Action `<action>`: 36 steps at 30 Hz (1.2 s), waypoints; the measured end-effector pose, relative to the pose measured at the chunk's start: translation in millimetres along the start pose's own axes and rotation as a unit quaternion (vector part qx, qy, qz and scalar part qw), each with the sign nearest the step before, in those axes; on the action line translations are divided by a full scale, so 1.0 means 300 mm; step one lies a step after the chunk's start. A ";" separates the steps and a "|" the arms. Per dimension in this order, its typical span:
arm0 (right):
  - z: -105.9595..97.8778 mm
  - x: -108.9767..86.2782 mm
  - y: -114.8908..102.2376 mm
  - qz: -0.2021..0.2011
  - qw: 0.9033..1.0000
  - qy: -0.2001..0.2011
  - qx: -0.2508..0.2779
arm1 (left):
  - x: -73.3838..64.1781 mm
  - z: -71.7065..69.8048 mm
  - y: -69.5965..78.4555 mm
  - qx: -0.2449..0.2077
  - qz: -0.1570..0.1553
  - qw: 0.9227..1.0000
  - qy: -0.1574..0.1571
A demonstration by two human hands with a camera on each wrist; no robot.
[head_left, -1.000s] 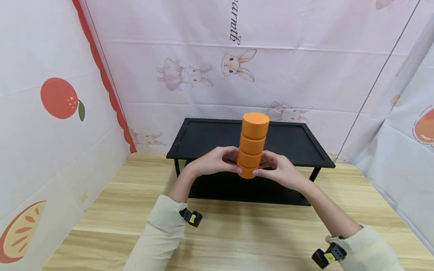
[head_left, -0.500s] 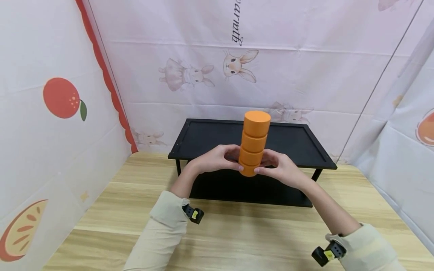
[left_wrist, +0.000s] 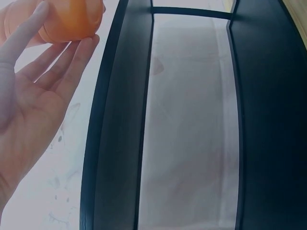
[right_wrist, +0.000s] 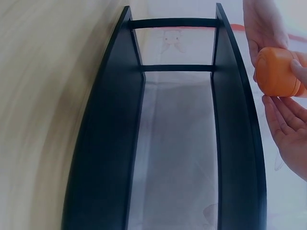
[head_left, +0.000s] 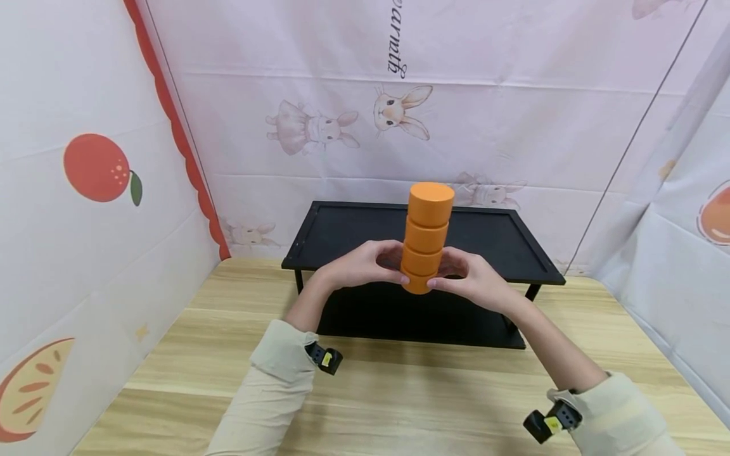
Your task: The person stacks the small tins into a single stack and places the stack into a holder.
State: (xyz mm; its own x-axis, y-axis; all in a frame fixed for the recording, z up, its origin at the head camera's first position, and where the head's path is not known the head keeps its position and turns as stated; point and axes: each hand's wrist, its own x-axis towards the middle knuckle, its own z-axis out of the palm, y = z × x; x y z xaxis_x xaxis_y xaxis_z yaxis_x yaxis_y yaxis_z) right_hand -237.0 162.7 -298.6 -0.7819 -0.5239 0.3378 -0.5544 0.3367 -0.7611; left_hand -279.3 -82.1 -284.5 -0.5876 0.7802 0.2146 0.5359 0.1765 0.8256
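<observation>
Both hands hold up an orange column [head_left: 424,237] made of several round sections with grooves between them. It stands nearly upright, leaning a little to the right at the top. My left hand [head_left: 365,266] grips its lower part from the left, and my right hand [head_left: 476,278] does the same from the right. Both thumbs lie on the near side close to the base. In the left wrist view the left fingers [left_wrist: 76,62] reach behind the column. From the right wrist, the rounded orange base [right_wrist: 273,72] shows between the two hands.
A black two-tier rack [head_left: 353,234] stands beyond and below the hands on a light wooden table [head_left: 399,386]. Its lower shelf [head_left: 416,323] shows beneath the column. Printed cloth walls [head_left: 228,126] enclose the table at the back and both sides.
The orange column has risen slightly, with both hands still around its lower part. The rack stays in place.
</observation>
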 end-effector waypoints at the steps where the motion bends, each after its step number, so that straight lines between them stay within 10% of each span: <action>1: -0.001 0.001 0.002 0.000 1.000 0.000 -0.002 | 0.001 -0.001 0.000 -0.001 -0.001 1.000 0.000; 16: -0.017 0.019 0.006 0.011 1.000 0.002 -0.011 | 0.001 -0.010 0.055 0.000 -0.018 1.000 0.003; 36: -0.041 0.059 0.027 0.008 1.000 -0.005 -0.004 | 0.041 -0.042 -0.011 0.006 -0.011 1.000 0.012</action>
State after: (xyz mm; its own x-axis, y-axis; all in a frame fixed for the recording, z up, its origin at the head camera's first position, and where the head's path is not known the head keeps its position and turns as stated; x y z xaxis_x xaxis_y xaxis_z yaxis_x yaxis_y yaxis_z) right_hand -258.8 165.8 -292.0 -0.7879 -0.5265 0.3193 -0.5440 0.3523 -0.7616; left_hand -295.9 -80.6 -277.9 -0.6133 0.7618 0.2085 0.5293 0.2005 0.8244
